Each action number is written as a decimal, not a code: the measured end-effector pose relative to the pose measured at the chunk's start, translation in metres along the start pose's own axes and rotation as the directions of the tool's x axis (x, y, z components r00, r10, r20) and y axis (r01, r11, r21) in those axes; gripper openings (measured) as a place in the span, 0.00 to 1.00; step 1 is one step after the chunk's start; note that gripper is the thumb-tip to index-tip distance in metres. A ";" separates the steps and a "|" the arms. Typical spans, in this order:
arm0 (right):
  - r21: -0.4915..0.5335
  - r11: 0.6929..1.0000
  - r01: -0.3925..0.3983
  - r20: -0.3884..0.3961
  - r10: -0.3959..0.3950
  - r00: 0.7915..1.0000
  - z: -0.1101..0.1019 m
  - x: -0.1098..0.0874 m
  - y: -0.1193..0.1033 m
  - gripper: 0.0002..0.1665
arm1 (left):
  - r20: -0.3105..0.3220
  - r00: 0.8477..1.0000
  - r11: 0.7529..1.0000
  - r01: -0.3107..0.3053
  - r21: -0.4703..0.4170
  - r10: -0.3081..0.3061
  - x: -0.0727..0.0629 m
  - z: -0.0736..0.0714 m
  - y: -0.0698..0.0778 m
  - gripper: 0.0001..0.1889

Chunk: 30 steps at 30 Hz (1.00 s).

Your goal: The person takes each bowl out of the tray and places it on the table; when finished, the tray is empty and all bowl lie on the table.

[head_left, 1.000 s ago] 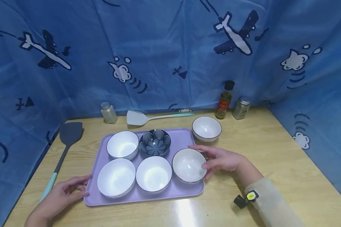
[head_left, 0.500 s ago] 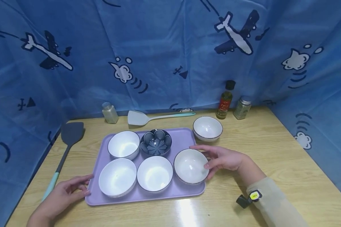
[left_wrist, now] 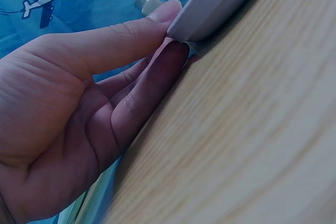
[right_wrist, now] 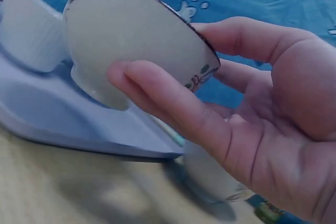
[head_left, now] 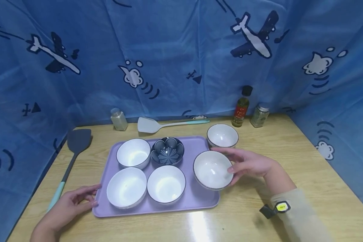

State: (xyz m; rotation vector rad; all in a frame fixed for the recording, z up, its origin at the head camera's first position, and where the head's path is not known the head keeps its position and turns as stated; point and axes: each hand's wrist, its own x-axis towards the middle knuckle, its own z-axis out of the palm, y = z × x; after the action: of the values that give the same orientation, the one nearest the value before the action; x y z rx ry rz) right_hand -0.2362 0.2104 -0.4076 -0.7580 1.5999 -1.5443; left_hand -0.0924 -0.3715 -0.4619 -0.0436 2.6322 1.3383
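The head view looks forward and down from above the near edge of the wooden table (head_left: 290,151), taking in the whole purple tray (head_left: 196,198) and the blue curtain (head_left: 175,50) behind. The left wrist view sits low and very close at the table surface, facing along the left hand (left_wrist: 68,129) to the tray corner (left_wrist: 215,3), a spot the head view also shows. The right wrist view, equally close, faces up past the right hand (right_wrist: 268,129) at the lifted bowl (right_wrist: 131,45), shared with the head view.

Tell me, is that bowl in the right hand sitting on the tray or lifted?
Lifted. The right hand grips the bowl, tilted, its base clear of the purple tray.
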 end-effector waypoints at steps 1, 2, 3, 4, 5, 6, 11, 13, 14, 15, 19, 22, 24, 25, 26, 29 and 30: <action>-0.005 1.000 0.010 -0.002 -0.010 1.000 -0.002 -0.003 -0.002 0.44 | -0.001 1.000 1.000 -0.005 -0.001 0.005 0.000 0.000 0.001 0.31; -0.005 1.000 0.019 -0.007 -0.019 1.000 -0.005 -0.006 -0.004 0.44 | -0.002 1.000 1.000 -0.011 -0.003 0.011 0.000 0.001 0.001 0.31; -0.004 0.999 0.032 -0.014 -0.032 0.999 -0.007 -0.010 -0.005 0.43 | -0.005 1.000 1.000 -0.017 -0.006 0.017 0.000 0.001 0.001 0.31; 0.007 0.999 0.045 -0.018 -0.045 0.999 -0.009 -0.013 -0.006 0.43 | -0.009 1.000 1.000 -0.029 -0.008 0.029 0.000 0.002 0.001 0.31; 0.028 0.998 0.056 -0.021 -0.055 0.998 -0.012 -0.016 -0.007 0.43 | -0.012 0.999 0.999 -0.041 -0.012 0.041 0.000 0.002 0.000 0.30; 0.045 0.997 0.064 -0.030 -0.062 0.998 -0.014 -0.019 -0.008 0.43 | -0.015 0.999 0.999 -0.052 -0.014 0.052 -0.001 0.003 -0.001 0.30; 0.127 0.988 0.088 -0.077 -0.079 0.994 -0.028 -0.033 -0.013 0.44 | -0.018 0.997 0.997 -0.082 -0.013 0.082 -0.001 0.003 -0.005 0.29; 0.128 0.986 0.102 -0.108 -0.089 0.990 -0.033 -0.038 -0.016 0.44 | -0.018 0.996 0.996 -0.090 -0.008 0.090 0.000 0.002 -0.005 0.29; 0.126 0.986 0.108 -0.128 -0.092 0.987 -0.035 -0.040 -0.017 0.44 | -0.019 0.996 0.996 -0.091 -0.009 0.091 -0.001 0.002 -0.005 0.29; 0.121 0.986 0.117 -0.146 -0.099 0.984 -0.037 -0.043 -0.018 0.44 | -0.018 0.995 0.996 -0.094 -0.006 0.094 -0.001 0.002 -0.005 0.29; 0.090 0.983 0.159 -0.218 -0.136 0.966 -0.045 -0.053 -0.023 0.43 | -0.018 0.996 0.996 -0.090 -0.015 0.089 -0.001 0.001 -0.004 0.29; 0.060 0.981 0.182 -0.275 -0.159 0.948 -0.051 -0.063 -0.024 0.43 | -0.015 0.997 0.997 -0.075 -0.024 0.075 -0.001 0.001 -0.004 0.29; 0.048 0.981 0.190 -0.313 -0.166 0.935 -0.056 -0.069 -0.023 0.42 | -0.008 0.998 0.998 -0.058 -0.025 0.058 -0.001 0.001 -0.004 0.30; 0.046 0.979 0.198 -0.328 -0.172 0.929 -0.057 -0.072 -0.023 0.42 | -0.007 0.999 0.998 -0.052 -0.025 0.051 -0.001 0.002 -0.004 0.30; 0.045 0.978 0.202 -0.347 -0.175 0.922 -0.059 -0.074 -0.022 0.42 | -0.008 0.999 0.999 -0.044 -0.022 0.044 -0.001 0.002 -0.004 0.30; 0.051 0.974 0.220 -0.408 -0.181 0.895 -0.063 -0.080 -0.021 0.43 | -0.006 1.000 1.000 -0.022 -0.005 0.022 0.000 0.002 -0.004 0.31; 0.056 0.972 0.227 -0.435 -0.181 0.882 -0.064 -0.081 -0.021 0.43 | -0.007 1.000 1.000 -0.015 -0.002 0.015 0.001 0.002 -0.003 0.31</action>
State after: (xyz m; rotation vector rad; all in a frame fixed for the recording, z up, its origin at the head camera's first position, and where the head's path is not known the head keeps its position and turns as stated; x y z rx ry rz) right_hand -0.2494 0.3107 -0.3789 -0.5672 1.7714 -2.0436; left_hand -0.0925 -0.3721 -0.4656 -0.0290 2.6422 1.3488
